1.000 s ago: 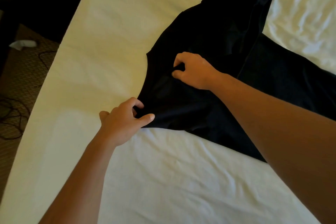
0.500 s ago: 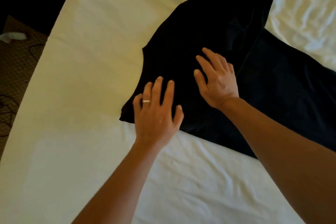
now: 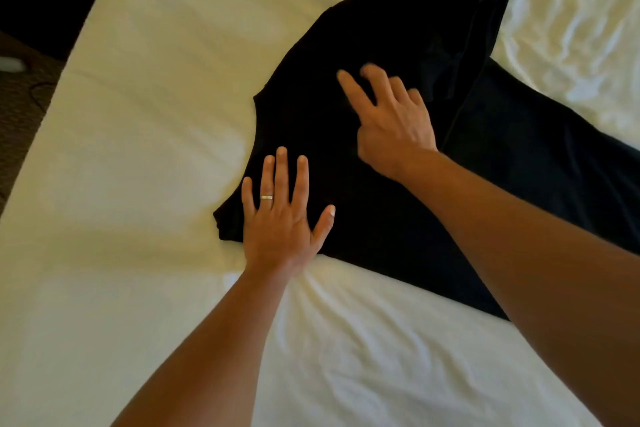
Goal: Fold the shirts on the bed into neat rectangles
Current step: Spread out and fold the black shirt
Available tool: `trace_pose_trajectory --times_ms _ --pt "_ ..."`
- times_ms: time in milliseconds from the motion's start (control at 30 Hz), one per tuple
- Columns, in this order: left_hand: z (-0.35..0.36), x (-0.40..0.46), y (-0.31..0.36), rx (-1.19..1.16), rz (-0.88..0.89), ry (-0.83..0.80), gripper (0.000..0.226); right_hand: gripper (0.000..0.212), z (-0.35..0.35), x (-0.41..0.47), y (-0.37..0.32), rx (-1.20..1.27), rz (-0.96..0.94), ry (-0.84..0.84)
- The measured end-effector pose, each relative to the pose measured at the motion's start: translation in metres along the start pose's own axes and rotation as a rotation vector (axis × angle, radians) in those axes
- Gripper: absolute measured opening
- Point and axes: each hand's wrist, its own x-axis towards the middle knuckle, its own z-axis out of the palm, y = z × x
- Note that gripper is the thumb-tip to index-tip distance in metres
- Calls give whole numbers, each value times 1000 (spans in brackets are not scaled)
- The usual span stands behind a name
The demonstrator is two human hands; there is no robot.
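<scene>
The black shirt [image 3: 398, 45] lies spread on the bed [image 3: 156, 97], its long axis running on a diagonal from the near left corner up toward the far right, where it runs out of view at the top. A second dark panel of cloth extends off to the right, and a seam or folded edge runs down between the two parts. The near edge of the shirt cuts a straight slanting line across the white sheet, and its left side curves inward.

The left hand [image 3: 282, 215] lies flat, palm down, on the shirt's near left corner, fingers straight and slightly spread, thumb out to the right; a ring [image 3: 266, 197] sits on one finger. The heel of the hand rests right at the cloth's edge, over the sheet. The right hand [image 3: 394, 121] rests farther up on the middle of the shirt, fingers extended and loosely fanned, tips somewhat blurred; it pinches nothing that I can see. Both forearms reach in from the near side, the right one crossing over the shirt's lower edge.

Dark floor [image 3: 20, 107] shows beyond the bed's left edge.
</scene>
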Motion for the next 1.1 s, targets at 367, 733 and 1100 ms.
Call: trace_pose_trajectory --times_ms 367,733,1100 --pt "-2 -2 -1 -12 6 62 86 21 -22 -16 22 40 109 219" --pt "-18 -10 7 -90 -132 373 80 12 4 -175 -47 893 601 446" --pt "-27 -3 99 62 269 158 49 63 -2 -123 45 1412 1125 143"
